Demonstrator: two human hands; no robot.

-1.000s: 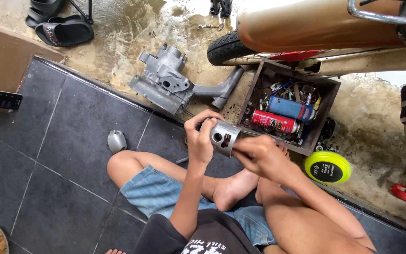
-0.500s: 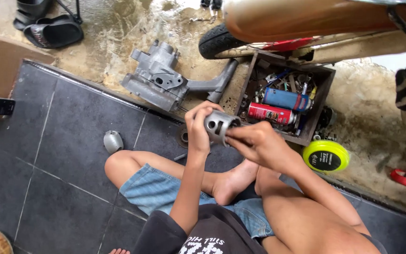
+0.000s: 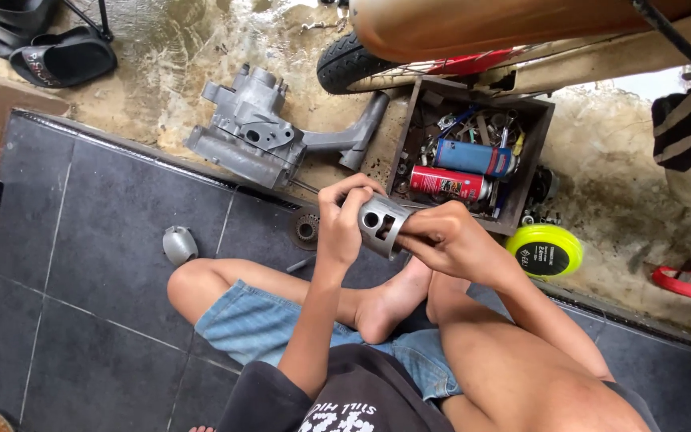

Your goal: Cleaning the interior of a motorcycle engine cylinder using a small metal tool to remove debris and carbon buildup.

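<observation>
Both hands hold a grey metal piston [image 3: 381,224] above the crossed legs, over the tiled floor [image 3: 81,240]. Left hand [image 3: 344,220] fingers wrap its crown; right hand [image 3: 441,240] fingers pinch its skirt. Best kept steady, gripped firmly while turning.

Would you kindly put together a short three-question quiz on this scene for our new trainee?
1. True or false: both hands hold the grey metal cylinder.
2. Which lies nearest the yellow round tin? A) the black sandals B) the wooden toolbox C) the small grey cap
3. What colours are the two spray cans in the toolbox?

Key:
1. True: the left hand and right hand grip it from either side.
2. B.
3. One blue, one red.
</observation>
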